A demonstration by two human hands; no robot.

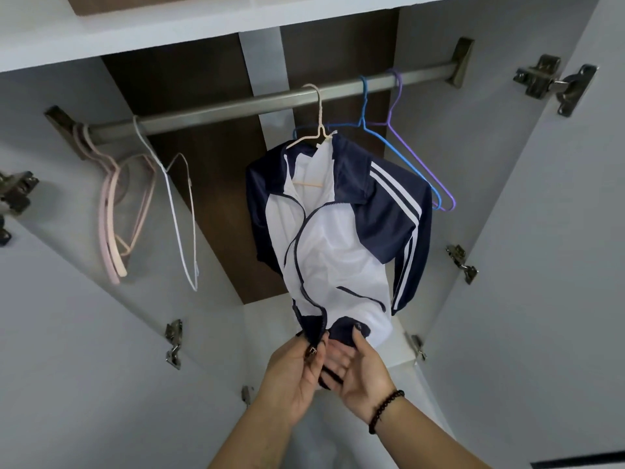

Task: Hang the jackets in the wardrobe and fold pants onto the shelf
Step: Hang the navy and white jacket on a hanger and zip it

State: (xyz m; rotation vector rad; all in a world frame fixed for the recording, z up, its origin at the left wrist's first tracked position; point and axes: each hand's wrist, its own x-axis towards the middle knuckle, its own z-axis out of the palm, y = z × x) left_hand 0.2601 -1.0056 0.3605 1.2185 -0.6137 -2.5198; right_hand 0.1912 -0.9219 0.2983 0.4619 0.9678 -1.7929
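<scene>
A navy and white jacket (338, 238) with white sleeve stripes hangs on a cream hanger (318, 130) from the metal rail (236, 104) inside the wardrobe. Its zip is open down most of the front. My left hand (294, 377) pinches the zip end at the jacket's left bottom hem, a small metal pull between its fingers. My right hand (363, 370), with a dark bead bracelet at the wrist, holds the navy hem on the other side of the zip. No pants are in view.
Empty hangers share the rail: pink ones (111, 211) and a white one (176, 211) on the left, a blue (399, 157) and a purple one (426, 170) right behind the jacket. Both wardrobe doors stand open, hinges (554, 84) showing. A white shelf (402, 346) lies below the jacket.
</scene>
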